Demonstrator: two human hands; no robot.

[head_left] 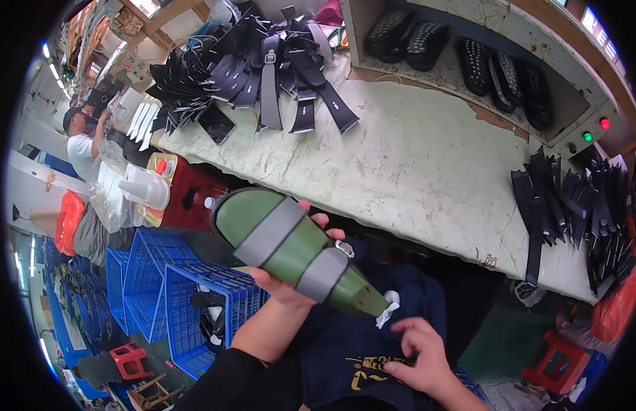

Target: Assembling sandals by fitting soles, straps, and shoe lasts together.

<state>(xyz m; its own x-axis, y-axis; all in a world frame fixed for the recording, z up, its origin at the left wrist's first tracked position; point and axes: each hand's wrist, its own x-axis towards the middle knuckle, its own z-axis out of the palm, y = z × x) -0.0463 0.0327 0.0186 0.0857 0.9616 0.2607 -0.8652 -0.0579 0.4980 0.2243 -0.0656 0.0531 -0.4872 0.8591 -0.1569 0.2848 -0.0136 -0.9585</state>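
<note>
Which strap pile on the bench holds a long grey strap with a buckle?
The far pile, top left; the grey strap lies across it. The right-edge pile is all black.

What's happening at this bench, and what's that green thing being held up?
A person's left hand holds a green foot-shaped shoe form with two grey straps across it. The right hand rests low, near the form's narrow end. Black straps lie piled on the worn workbench; blue crates stand below.

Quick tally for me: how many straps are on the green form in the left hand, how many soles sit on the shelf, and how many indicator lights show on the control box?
Grey straps on the green shoe last held by the left hand: 2
Black studded soles on the shelf: 5
Indicator lights: 2
Total: 9
</note>
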